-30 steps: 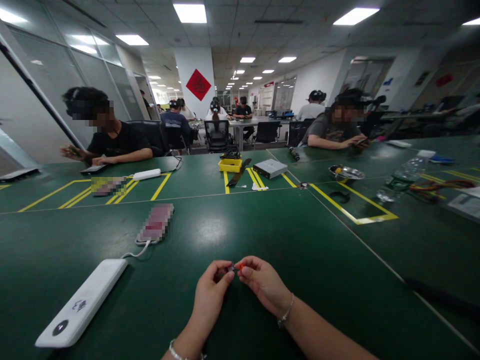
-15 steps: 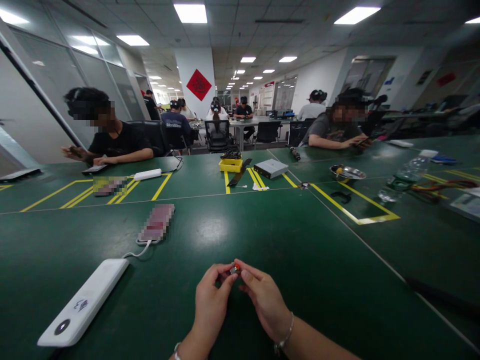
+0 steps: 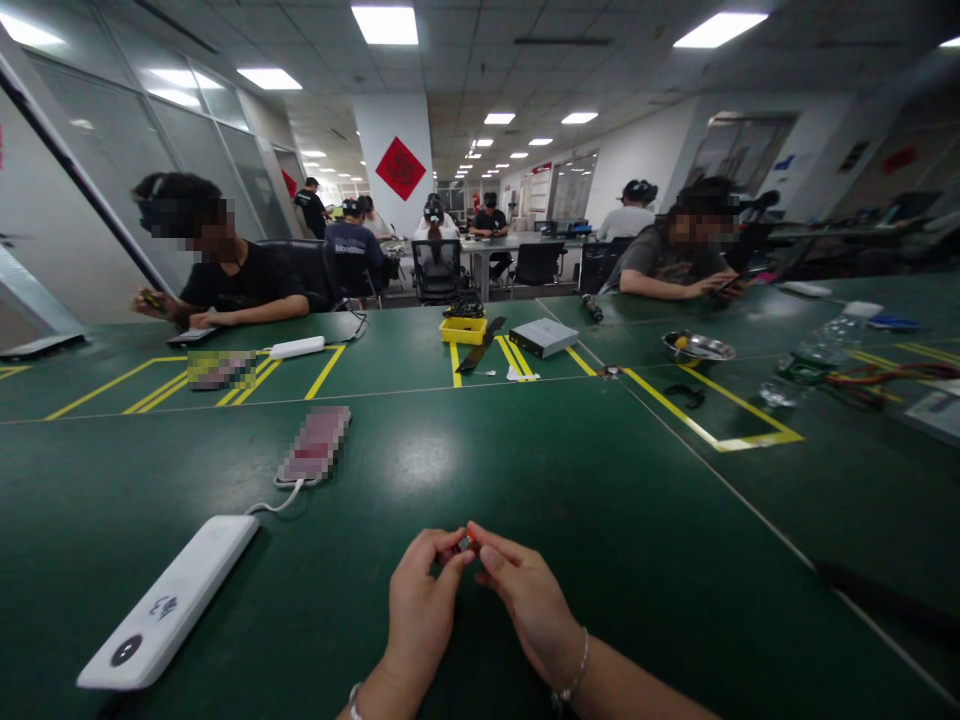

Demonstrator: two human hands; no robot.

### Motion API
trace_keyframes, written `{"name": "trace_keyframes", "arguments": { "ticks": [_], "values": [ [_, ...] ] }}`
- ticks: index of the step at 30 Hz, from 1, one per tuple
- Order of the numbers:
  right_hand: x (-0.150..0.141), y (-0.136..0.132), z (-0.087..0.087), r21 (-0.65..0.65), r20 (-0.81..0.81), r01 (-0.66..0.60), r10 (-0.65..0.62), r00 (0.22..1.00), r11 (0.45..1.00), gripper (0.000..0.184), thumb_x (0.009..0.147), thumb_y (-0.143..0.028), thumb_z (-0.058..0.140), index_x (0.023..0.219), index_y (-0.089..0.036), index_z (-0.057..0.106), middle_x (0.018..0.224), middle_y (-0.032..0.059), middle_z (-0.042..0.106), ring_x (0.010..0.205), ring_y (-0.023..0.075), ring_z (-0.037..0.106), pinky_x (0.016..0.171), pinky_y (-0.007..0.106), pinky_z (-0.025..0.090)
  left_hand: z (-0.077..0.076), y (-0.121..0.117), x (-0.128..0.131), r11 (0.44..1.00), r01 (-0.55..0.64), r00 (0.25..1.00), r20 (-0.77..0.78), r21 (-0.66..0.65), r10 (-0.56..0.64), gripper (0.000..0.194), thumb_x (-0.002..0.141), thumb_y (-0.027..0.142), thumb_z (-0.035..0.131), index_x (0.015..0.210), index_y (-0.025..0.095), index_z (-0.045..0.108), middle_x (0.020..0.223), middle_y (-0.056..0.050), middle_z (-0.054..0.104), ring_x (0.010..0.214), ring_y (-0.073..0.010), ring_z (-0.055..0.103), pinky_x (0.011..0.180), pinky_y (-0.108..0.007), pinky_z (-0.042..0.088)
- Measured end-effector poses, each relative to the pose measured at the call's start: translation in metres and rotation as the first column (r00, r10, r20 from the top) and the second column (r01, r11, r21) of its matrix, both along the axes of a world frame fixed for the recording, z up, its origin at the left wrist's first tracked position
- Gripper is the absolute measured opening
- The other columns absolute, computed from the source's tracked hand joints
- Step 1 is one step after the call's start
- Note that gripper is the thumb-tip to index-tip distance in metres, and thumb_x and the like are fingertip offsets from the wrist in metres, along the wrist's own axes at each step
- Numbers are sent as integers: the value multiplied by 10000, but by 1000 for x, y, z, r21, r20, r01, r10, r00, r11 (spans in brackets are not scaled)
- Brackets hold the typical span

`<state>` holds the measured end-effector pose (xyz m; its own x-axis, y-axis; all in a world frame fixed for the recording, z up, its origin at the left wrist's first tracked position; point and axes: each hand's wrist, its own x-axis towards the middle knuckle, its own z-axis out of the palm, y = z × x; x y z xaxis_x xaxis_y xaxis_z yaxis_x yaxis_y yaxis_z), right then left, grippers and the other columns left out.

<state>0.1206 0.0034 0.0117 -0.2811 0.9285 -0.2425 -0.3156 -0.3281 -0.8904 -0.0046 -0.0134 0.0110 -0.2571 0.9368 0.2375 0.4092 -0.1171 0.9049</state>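
Note:
Both hands meet at the lower middle of the head view, above the green table (image 3: 337,560). Pinched between their fingertips is a small metallic part with an orange-red end (image 3: 468,541), too small to name more exactly. My left hand (image 3: 421,590) grips its silvery side with thumb and fingers. On the orange-red side, the thumb and forefinger of my right hand (image 3: 525,590) close on it. The fingers cover much of the part.
Left of my hands lies a white power bank (image 3: 169,605), cabled to a phone (image 3: 315,445). Farther off are a yellow tray (image 3: 463,331), a grey box (image 3: 543,337), a metal bowl (image 3: 697,347) and a plastic bottle (image 3: 817,350). Two people sit across the table.
The small part has turned slightly between my fingertips, so less of its orange-red end shows. My hands have barely shifted. The person across on the left has moved a hand a little.

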Motion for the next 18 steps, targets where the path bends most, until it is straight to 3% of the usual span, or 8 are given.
{"name": "trace_keyframes", "arguments": {
  "ticks": [5,7,11,12,13,15,16,18],
  "values": [
    [0,6,5,10,83,32,-33,996,999,261,588,-317,715,801,-168,693,778,45,681,740,172,583,711,305,426,-3,0,4,997,66,997,-47,-35,-67,61,681,256,601,723,212,603,694,0,591,678,-171,551,658,-293,443],
    [4,14,9,29,128,28,-31,991,999,204,583,-290,706,740,-161,680,720,37,670,706,170,581,682,302,425,-4,1,4,993,91,994,-55,-72,-95,152,636,224,633,783,214,595,739,-5,605,716,-183,557,689,-312,446],
    [49,51,23,172,342,107,-161,926,979,214,623,-311,638,792,-180,659,758,46,667,733,190,583,688,317,420,-8,7,-2,994,30,999,-21,-104,-32,395,635,255,638,1010,204,525,964,-49,612,886,-219,562,807,-374,429],
    [70,63,25,255,421,152,-251,871,955,230,639,-330,613,814,-186,653,782,51,666,757,198,582,703,323,417,-9,8,-4,995,9,1000,-14,-101,-11,373,671,282,607,1023,199,514,996,-58,604,926,-222,555,841,-388,413],
    [94,74,26,358,529,213,-386,756,909,235,659,-347,583,820,-190,650,805,58,662,772,205,577,710,329,413,-10,10,-6,996,-8,1000,-10,-92,7,340,707,302,570,1024,192,510,1012,-65,599,959,-223,546,875,-399,393],
    [146,93,22,508,712,285,-582,392,813,280,696,-375,517,864,-186,637,830,79,654,762,225,567,685,349,407,-12,11,-10,996,-33,999,-20,-84,32,325,741,321,529,1036,186,503,1037,-73,588,1011,-226,525,919,-416,357],
    [173,99,18,544,765,279,-604,222,791,296,712,-372,485,882,-182,634,846,90,650,771,236,562,682,356,402,-12,12,-11,996,-41,999,-29,-79,39,327,746,326,522,1039,184,503,1045,-76,583,1028,-230,515,933,-423,344],
    [218,105,7,521,834,287,-551,28,804,319,726,-372,447,909,-187,632,873,107,645,780,255,559,659,363,399,-13,12,-11,996,-47,998,-49,-74,43,331,744,332,521,1039,183,511,1054,-80,574,1050,-238,500,945,-434,332]
  ]
}}
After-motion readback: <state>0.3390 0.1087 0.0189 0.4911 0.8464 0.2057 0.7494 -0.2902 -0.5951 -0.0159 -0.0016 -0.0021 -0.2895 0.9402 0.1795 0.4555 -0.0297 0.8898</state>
